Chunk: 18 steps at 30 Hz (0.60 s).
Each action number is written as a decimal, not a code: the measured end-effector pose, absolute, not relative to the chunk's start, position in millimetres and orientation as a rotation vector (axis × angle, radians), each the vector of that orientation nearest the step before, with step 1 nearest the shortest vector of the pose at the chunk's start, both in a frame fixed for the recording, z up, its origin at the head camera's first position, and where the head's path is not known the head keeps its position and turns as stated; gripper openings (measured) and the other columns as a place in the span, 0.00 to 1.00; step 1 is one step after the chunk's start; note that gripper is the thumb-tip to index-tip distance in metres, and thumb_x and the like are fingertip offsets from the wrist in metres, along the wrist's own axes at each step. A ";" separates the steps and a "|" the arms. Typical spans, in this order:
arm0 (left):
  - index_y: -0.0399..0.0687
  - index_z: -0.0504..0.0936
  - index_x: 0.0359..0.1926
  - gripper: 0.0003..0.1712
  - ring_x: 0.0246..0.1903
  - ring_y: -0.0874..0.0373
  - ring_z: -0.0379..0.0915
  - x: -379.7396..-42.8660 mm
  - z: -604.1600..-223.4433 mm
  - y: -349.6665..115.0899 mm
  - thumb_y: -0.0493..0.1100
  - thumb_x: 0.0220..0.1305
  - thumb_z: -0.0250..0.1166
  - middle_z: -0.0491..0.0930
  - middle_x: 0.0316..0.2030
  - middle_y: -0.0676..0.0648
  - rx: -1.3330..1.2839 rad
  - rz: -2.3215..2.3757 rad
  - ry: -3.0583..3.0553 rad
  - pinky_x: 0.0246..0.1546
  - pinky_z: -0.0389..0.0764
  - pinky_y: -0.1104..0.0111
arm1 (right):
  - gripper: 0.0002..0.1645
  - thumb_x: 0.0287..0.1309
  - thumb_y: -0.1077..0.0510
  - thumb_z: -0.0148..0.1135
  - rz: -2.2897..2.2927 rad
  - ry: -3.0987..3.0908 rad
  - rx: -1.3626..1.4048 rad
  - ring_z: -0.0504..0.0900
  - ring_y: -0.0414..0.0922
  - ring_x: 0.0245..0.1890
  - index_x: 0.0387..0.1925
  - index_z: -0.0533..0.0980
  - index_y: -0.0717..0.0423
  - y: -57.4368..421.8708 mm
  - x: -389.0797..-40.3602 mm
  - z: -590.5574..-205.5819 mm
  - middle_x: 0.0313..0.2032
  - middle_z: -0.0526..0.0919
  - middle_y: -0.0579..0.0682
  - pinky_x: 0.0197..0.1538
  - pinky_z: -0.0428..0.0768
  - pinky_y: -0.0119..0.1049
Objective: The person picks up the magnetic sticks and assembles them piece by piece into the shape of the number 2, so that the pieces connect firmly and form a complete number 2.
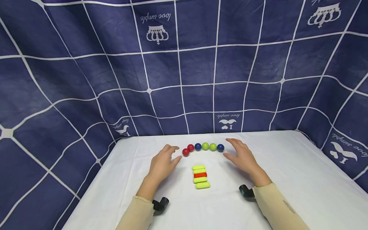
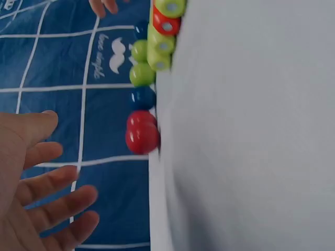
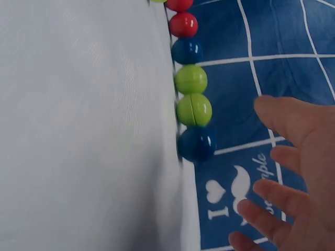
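Observation:
Several shiny balls lie in a curved row near the table's far edge in the head view. From left to right come two red balls (image 1: 185, 152), a blue ball (image 1: 198, 147), two green balls (image 1: 205, 146) and another blue ball (image 1: 220, 148). My left hand (image 1: 162, 162) hovers beside the red end, fingers spread and holding nothing. At the blue end, my right hand (image 1: 242, 156) is likewise spread and holds nothing. Closer to me, yellow-green rods (image 1: 203, 185) and one red rod (image 1: 200, 175) are stacked side by side in a short column.
A white cloth (image 1: 224, 207) covers the table. Behind it and at both sides hangs a dark blue curtain (image 1: 198, 67) with white grid lines. Black wrist cameras (image 1: 161, 204) sit at both cuffs.

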<state>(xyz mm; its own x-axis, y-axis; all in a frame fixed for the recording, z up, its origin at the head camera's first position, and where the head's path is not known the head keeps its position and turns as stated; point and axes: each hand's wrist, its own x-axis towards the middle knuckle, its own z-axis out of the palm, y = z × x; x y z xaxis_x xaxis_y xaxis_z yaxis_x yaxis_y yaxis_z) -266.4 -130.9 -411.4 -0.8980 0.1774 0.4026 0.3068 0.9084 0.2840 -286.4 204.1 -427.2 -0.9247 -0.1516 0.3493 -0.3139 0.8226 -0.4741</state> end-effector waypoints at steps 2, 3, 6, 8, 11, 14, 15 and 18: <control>0.58 0.82 0.55 0.20 0.32 0.62 0.77 -269.7 -409.0 -124.1 0.54 0.63 0.69 0.82 0.42 0.53 -0.383 -0.540 -2.729 0.30 0.76 0.67 | 0.38 0.62 0.49 0.66 0.860 -2.699 0.347 0.72 0.65 0.63 0.70 0.66 0.52 200.9 -292.2 -428.1 0.68 0.70 0.62 0.63 0.71 0.63; 0.57 0.83 0.54 0.20 0.30 0.62 0.75 -271.8 -407.9 -120.4 0.54 0.63 0.69 0.83 0.41 0.53 -0.405 -0.572 -2.749 0.29 0.75 0.68 | 0.37 0.62 0.50 0.65 0.893 -2.696 0.341 0.73 0.64 0.63 0.70 0.66 0.53 199.5 -295.6 -428.6 0.67 0.70 0.62 0.62 0.72 0.62; 0.55 0.83 0.54 0.20 0.31 0.61 0.75 -278.4 -406.3 -108.9 0.54 0.63 0.68 0.83 0.38 0.54 -0.480 -0.647 -2.817 0.32 0.76 0.67 | 0.35 0.63 0.51 0.64 0.984 -2.700 0.311 0.77 0.62 0.59 0.69 0.67 0.54 194.1 -305.5 -430.7 0.66 0.72 0.63 0.59 0.75 0.60; 0.54 0.82 0.55 0.21 0.35 0.59 0.77 -283.4 -406.8 -100.9 0.54 0.64 0.68 0.83 0.36 0.55 -0.532 -0.703 -2.860 0.36 0.77 0.64 | 0.34 0.63 0.52 0.63 1.031 -2.710 0.280 0.77 0.62 0.59 0.69 0.67 0.55 190.8 -311.4 -433.0 0.65 0.72 0.64 0.58 0.75 0.59; 0.52 0.83 0.55 0.21 0.37 0.59 0.77 -291.1 -410.3 -90.9 0.54 0.64 0.67 0.83 0.34 0.57 -0.614 -0.768 -2.910 0.39 0.77 0.64 | 0.33 0.63 0.53 0.62 1.089 -2.726 0.229 0.77 0.62 0.59 0.68 0.68 0.55 186.3 -318.8 -437.8 0.65 0.72 0.64 0.59 0.75 0.59; 0.51 0.83 0.54 0.20 0.28 0.62 0.79 -297.1 -415.5 -83.9 0.53 0.64 0.68 0.83 0.34 0.55 -0.681 -0.851 -2.945 0.38 0.76 0.65 | 0.33 0.62 0.53 0.63 1.114 -2.726 0.192 0.77 0.61 0.59 0.67 0.69 0.54 182.3 -323.3 -443.2 0.65 0.73 0.63 0.59 0.75 0.58; 0.51 0.83 0.54 0.20 0.25 0.63 0.78 -298.7 -417.9 -82.5 0.52 0.64 0.68 0.83 0.35 0.54 -0.697 -0.875 -2.954 0.37 0.75 0.66 | 0.33 0.62 0.53 0.63 1.115 -2.723 0.184 0.77 0.61 0.59 0.67 0.69 0.55 181.3 -324.1 -445.0 0.64 0.73 0.64 0.60 0.74 0.58; 0.50 0.83 0.52 0.18 0.21 0.64 0.77 -302.7 -427.3 -81.1 0.51 0.63 0.68 0.83 0.36 0.52 -0.732 -0.956 -2.955 0.36 0.75 0.68 | 0.32 0.62 0.54 0.63 1.095 -2.719 0.173 0.76 0.61 0.61 0.66 0.70 0.55 179.6 -324.4 -450.2 0.64 0.74 0.64 0.63 0.72 0.59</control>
